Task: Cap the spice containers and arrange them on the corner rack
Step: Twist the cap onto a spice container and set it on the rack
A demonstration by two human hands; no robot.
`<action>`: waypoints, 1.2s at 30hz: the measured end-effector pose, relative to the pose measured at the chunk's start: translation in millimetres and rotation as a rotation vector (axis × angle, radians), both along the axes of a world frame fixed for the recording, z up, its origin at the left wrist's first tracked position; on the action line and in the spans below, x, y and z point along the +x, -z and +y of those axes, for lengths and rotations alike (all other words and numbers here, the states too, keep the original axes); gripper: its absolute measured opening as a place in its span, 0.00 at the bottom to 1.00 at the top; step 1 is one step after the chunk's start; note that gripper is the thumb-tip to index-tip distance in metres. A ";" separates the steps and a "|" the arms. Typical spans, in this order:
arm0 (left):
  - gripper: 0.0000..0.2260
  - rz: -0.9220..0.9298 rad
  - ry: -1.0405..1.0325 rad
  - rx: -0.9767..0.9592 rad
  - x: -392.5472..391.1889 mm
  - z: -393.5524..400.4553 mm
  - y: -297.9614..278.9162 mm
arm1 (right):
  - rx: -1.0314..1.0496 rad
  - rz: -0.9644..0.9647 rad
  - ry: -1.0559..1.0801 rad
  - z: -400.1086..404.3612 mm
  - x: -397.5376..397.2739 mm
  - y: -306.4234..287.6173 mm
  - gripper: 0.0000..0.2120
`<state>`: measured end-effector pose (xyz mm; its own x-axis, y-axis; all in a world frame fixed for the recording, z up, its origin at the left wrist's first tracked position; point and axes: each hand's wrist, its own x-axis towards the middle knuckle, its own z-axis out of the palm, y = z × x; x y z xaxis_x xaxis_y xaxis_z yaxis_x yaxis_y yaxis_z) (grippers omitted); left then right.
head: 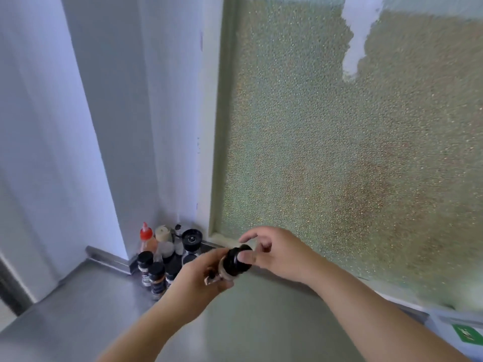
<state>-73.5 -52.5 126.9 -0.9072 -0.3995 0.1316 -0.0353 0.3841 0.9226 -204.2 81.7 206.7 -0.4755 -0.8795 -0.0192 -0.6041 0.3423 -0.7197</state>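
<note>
My left hand (201,279) grips a small spice jar (226,272) above the steel counter, tilted toward the window. Its black cap (236,258) is pinched between the thumb and fingers of my right hand (277,253). In the corner stand several other containers: a bottle with a red nozzle cap (147,240), a clear bottle with a beige cap (164,241), a black-topped grinder (192,244) and black-capped spice jars (154,273). The jar's label is hidden by my fingers.
A steel counter (86,309) runs along a frosted window (339,152) on the right and a white wall (78,126) on the left. A green-and-white box (467,335) sits at the far right edge.
</note>
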 end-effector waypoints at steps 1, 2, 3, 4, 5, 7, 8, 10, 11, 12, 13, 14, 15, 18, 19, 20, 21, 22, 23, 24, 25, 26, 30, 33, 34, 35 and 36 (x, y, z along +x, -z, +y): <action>0.22 0.002 0.037 -0.036 4.0 0.6 -4.0 | -0.004 -0.022 0.004 -4.6 1.5 -0.8 0.15; 0.21 0.016 0.062 -0.040 7.6 2.3 -7.8 | 0.004 -0.051 0.004 -8.8 4.0 -1.6 0.15; 0.21 0.036 0.071 -0.009 10.6 4.3 -10.5 | 0.020 -0.095 0.007 -13.0 7.6 -2.6 0.15; 0.21 0.052 0.066 0.028 12.9 5.5 -12.0 | 0.045 -0.159 0.023 -17.5 11.8 -2.5 0.16; 0.21 0.069 0.061 0.066 14.7 6.6 -12.7 | 0.074 -0.227 0.050 -22.1 16.5 -2.7 0.16; 0.21 0.092 0.061 0.118 18.1 7.3 -12.9 | 0.110 -0.294 0.094 -31.4 24.9 -3.2 0.12; 0.20 0.101 0.058 0.130 19.4 6.4 -12.2 | 0.107 -0.280 0.102 -35.3 28.1 -4.4 0.10; 0.18 0.108 0.046 0.149 21.5 4.2 -10.9 | 0.100 -0.138 0.076 -38.3 31.4 -9.0 0.11; 0.19 0.108 0.044 0.154 22.5 3.2 -10.8 | 0.096 -0.060 0.055 -38.4 31.5 -11.9 0.12; 0.20 0.112 0.046 0.153 23.2 3.0 -11.6 | 0.096 -0.024 0.041 -38.6 31.1 -14.8 0.12; 0.20 0.126 0.044 0.153 23.8 3.5 -13.5 | 0.109 -0.037 0.034 -39.1 31.0 -18.4 0.13; 0.20 0.147 0.033 0.148 24.2 4.1 -16.1 | 0.131 -0.101 0.029 -39.4 32.2 -22.5 0.13; 0.19 0.173 0.016 0.144 24.0 4.9 -18.7 | 0.154 -0.207 0.023 -39.5 34.0 -26.3 0.12; 0.19 0.239 -0.009 0.157 22.7 7.1 -26.8 | 0.091 -0.631 -0.002 -39.1 36.6 -26.0 0.09; 0.21 0.239 -0.006 0.148 22.6 7.0 -27.4 | 0.053 -0.726 0.005 -37.5 36.9 -23.3 0.09; 0.22 0.227 0.001 0.128 22.1 6.7 -27.0 | 0.031 -0.757 0.026 -35.8 36.6 -18.7 0.09; 0.22 0.204 0.015 0.111 21.7 5.4 -26.1 | 0.025 -0.738 0.059 -34.4 37.7 -15.3 0.11; 0.22 0.180 0.037 0.109 20.8 4.0 -26.1 | 0.021 -0.677 0.087 -33.5 38.8 -12.4 0.13; 0.23 0.157 0.058 0.119 19.4 1.7 -26.1 | 0.011 -0.587 0.112 -33.1 37.7 -9.9 0.15; 0.23 0.135 0.072 0.140 17.7 -0.8 -26.8 | -0.011 -0.477 0.123 -32.1 35.6 -9.4 0.16; 0.24 0.111 0.072 0.170 15.7 -3.4 -28.0 | -0.038 -0.355 0.102 -30.4 32.4 -12.4 0.17; 0.24 0.086 0.064 0.207 13.7 -6.5 -29.5 | -0.055 -0.227 0.027 -27.3 27.8 -17.9 0.19; 0.23 0.038 0.060 0.234 10.3 -11.6 -38.2 | 0.146 0.199 -0.297 -18.4 17.2 -47.9 0.21; 0.16 0.035 0.012 0.144 9.2 -2.3 -41.0 | 0.222 0.434 -0.258 -20.5 23.6 -55.8 0.14; 0.15 0.046 -0.013 0.133 8.9 1.7 -40.5 | 0.234 0.501 -0.210 -21.9 28.0 -57.0 0.13; 0.14 0.056 -0.036 0.125 8.4 5.0 -38.8 | 0.256 0.578 -0.164 -23.7 32.3 -56.3 0.15; 0.13 0.063 -0.054 0.118 7.6 7.3 -36.6 | 0.292 0.653 -0.124 -25.6 35.9 -54.0 0.19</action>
<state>-65.9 -45.2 163.5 -0.8756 -0.4633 0.1364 0.0064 0.2714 0.9624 -168.3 56.1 260.7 -0.3671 -0.9301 -0.0077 -0.9263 0.3663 -0.0887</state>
